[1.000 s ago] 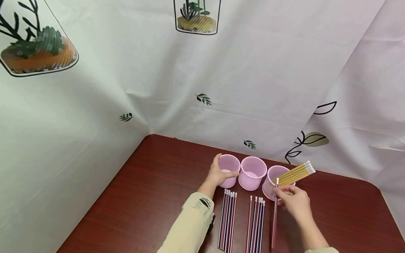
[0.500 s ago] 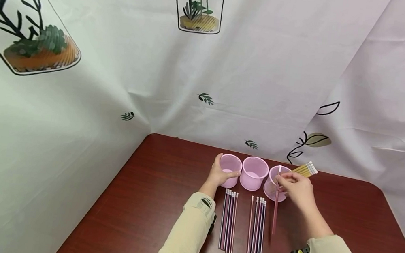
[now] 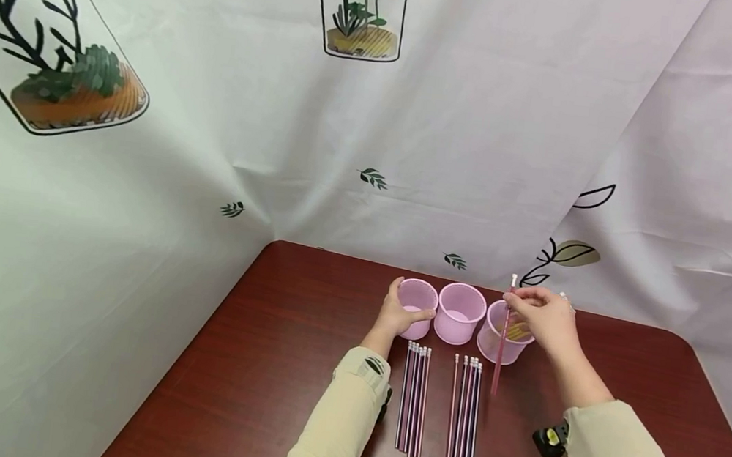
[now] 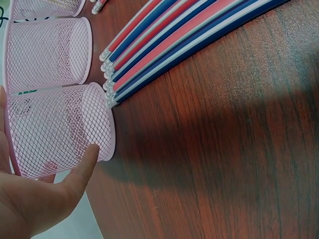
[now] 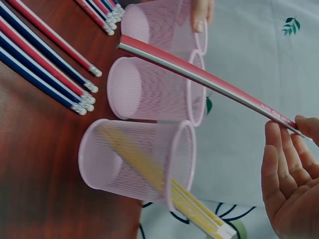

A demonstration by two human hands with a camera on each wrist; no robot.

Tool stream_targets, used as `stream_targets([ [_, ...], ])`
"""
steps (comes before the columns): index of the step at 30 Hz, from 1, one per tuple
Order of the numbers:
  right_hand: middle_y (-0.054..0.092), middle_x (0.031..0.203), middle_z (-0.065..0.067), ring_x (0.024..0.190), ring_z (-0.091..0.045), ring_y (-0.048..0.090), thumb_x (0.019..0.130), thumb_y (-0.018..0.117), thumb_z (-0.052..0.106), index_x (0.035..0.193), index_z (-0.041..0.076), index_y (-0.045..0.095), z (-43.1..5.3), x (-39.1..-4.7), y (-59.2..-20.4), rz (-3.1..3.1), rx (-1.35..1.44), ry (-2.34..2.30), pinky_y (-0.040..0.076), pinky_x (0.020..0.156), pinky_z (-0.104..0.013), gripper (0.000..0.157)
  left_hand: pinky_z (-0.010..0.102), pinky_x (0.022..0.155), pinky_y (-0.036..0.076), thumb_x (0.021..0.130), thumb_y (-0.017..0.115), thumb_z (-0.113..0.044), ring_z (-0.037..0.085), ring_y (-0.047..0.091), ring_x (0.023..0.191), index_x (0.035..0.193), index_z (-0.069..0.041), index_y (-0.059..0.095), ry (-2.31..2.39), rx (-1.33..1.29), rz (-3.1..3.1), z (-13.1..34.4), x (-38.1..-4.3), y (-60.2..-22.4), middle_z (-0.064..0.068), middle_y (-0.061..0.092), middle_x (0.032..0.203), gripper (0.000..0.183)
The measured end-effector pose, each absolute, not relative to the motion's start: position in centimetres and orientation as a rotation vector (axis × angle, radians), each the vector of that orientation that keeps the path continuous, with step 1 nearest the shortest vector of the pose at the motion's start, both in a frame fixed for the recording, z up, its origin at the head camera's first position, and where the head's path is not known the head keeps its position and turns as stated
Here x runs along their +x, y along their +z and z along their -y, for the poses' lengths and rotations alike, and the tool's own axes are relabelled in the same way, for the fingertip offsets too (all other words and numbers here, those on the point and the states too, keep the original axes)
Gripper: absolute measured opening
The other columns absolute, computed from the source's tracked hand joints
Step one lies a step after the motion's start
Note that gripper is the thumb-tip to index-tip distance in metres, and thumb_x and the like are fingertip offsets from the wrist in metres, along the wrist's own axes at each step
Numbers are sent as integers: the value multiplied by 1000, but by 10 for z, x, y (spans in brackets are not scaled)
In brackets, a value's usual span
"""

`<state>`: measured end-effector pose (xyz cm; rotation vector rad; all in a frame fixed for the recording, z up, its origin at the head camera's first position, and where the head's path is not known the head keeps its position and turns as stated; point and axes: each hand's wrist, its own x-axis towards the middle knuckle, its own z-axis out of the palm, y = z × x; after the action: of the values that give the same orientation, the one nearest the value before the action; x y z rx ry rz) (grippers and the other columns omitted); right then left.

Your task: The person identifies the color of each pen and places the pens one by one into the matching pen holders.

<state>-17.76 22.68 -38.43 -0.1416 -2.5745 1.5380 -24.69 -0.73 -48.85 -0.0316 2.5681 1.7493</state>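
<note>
My left hand [image 3: 395, 315] holds the leftmost pink mesh pencil cup [image 4: 60, 130], thumb on one side and fingers round the other. Between thumb and fingertips my right hand [image 3: 549, 321] pinches a red-and-silver striped pencil [image 5: 209, 84] near its white eraser end. The pencil hangs upright, its lower end off the table, in front of the rightmost mesh cup [image 5: 137, 159]. Several yellow pencils [image 5: 192, 206] lean in that cup, partly hidden behind my right hand in the head view. Beside it stands the middle mesh cup [image 3: 460, 315].
Two rows of striped pencils, a left row [image 3: 413, 402] and a right row [image 3: 463, 414], lie on the dark red wooden table [image 3: 247, 364], eraser ends toward the cups. A white cloth backdrop [image 3: 315, 209] with plant prints hangs behind the table.
My right hand has lifted the red pencil up and away from me, from low by the right row to above the rightmost cup's front. My left hand stays on its cup.
</note>
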Motion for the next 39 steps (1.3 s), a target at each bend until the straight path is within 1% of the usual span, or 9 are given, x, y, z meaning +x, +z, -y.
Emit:
stream_targets([
  [4,69,75,-8,59,-10,65,87,65,21,104,-11,56,-228,-182,-374,2552,-108,1565,52,54,-28,37,44,99,35,64,86,-22,33,44,119,141,-12,29,1748,-31,-2570,8,-247,-488,22,41,134,97],
  [12,64,68,9,57,-7,64,88,64,20,106,-11,54,-229,-194,-359,2466,-110,1646,51,52,-24,37,44,99,35,63,86,-22,34,44,118,142,-12,29,1750,-38,-2561,7,-247,-489,22,41,134,98],
  [15,62,66,14,57,-5,64,88,64,21,102,-7,55,-227,-198,-356,2410,-142,1657,51,52,-22,33,44,99,35,63,86,-21,34,44,118,142,-12,28,1756,-41,-2556,7,-247,-489,22,41,134,98],
  [20,60,65,21,58,1,62,86,66,19,92,3,56,-220,-204,-357,2266,-211,1699,50,51,-18,19,44,98,36,63,86,-21,34,44,118,141,-12,29,1746,-42,-2565,8,-247,-489,22,41,134,98],
  [24,62,65,19,59,1,63,86,64,9,89,2,54,-213,-207,-364,2146,-185,1804,50,53,-18,12,45,98,36,63,86,-21,35,44,118,141,-12,29,1750,-43,-2565,8,-245,-488,22,41,134,98],
  [28,61,67,15,60,0,63,87,60,1,90,-1,50,-208,-210,-377,2068,-171,1884,51,54,-20,11,44,99,36,63,86,-22,34,44,118,141,-12,29,1752,-40,-2565,7,-245,-488,22,41,134,98],
  [33,57,67,13,56,0,61,87,57,-1,92,-1,45,-203,-214,-394,2069,-260,1918,53,55,-24,13,44,98,36,63,86,-23,34,45,117,141,-12,30,1745,-38,-2570,7,-246,-488,21,41,133,97],
  [36,56,68,9,54,0,60,86,55,-2,94,-1,43,-198,-216,-404,2105,-324,1897,53,56,-27,15,44,98,37,63,86,-22,34,45,117,141,-11,30,1739,-32,-2578,8,-246,-489,21,42,133,97],
  [39,54,75,2,53,-1,59,85,55,-3,97,-1,41,-193,-217,-413,2169,-382,1827,53,55,-26,18,44,97,37,63,87,-23,34,45,117,141,-11,30,1734,-33,-2581,8,-247,-490,22,42,133,97],
])
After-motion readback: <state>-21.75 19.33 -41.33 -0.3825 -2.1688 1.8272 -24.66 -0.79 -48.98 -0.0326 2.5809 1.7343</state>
